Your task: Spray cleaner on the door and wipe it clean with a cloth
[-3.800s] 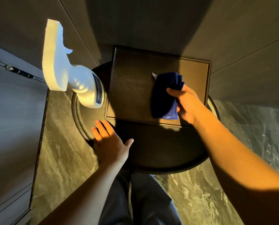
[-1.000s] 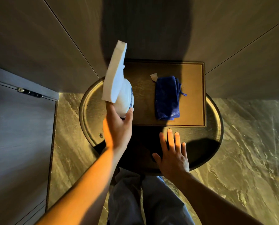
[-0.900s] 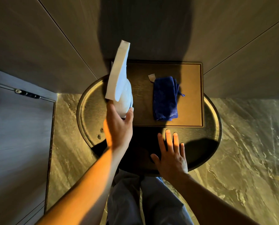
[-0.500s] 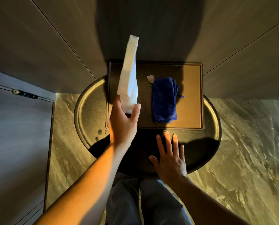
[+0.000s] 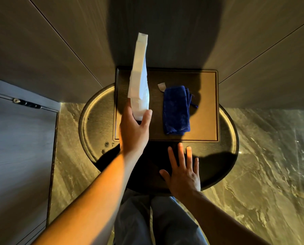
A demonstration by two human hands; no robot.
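Observation:
A white spray bottle [image 5: 139, 80] stands upright over the left part of a brown rectangular tray [image 5: 206, 106], its spray head toward the wall. My left hand [image 5: 134, 131] is shut around its lower body. A folded dark blue cloth [image 5: 176, 110] with a white tag lies on the tray to the right of the bottle. My right hand [image 5: 182, 172] rests flat with fingers spread on the near part of the round dark table [image 5: 94, 124], apart from the cloth. A grey door [image 5: 15, 156] with a dark hinge fitting is at the left.
Wood-grain wall panels [image 5: 46, 46] rise behind the table. The marble floor [image 5: 271, 165] surrounds the table. My trouser legs [image 5: 156, 221] are below the table's near edge.
The cloth was put down on the tray and my right hand drew back to the table's near part. My left hand took the bottle and has shifted it right and stood it more upright.

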